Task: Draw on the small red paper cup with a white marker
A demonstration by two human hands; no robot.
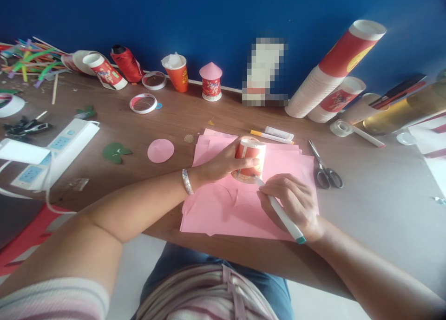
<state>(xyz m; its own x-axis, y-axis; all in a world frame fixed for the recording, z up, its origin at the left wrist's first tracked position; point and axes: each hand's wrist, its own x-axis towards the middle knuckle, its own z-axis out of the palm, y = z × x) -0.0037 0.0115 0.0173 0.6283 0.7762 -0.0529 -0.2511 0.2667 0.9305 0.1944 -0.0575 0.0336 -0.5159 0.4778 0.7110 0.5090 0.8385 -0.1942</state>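
My left hand is wrapped around a red and white paper cup, its thumb across the cup's printed side. Between the fingers of my right hand is a white marker pen with a green end; its tip is at the lower edge of the cup. Whether the tip touches the cup I cannot tell. Under both hands lie sheets of pink paper, with a curved cut or line near the middle. Left of the sheets rests a pink paper circle.
Black-handled scissors lie right of the paper. An orange-capped marker and a glue stick lie behind it. Along the wall stand a tall stack of paper cups and a cup with a pink cone roof. A power strip is at left.
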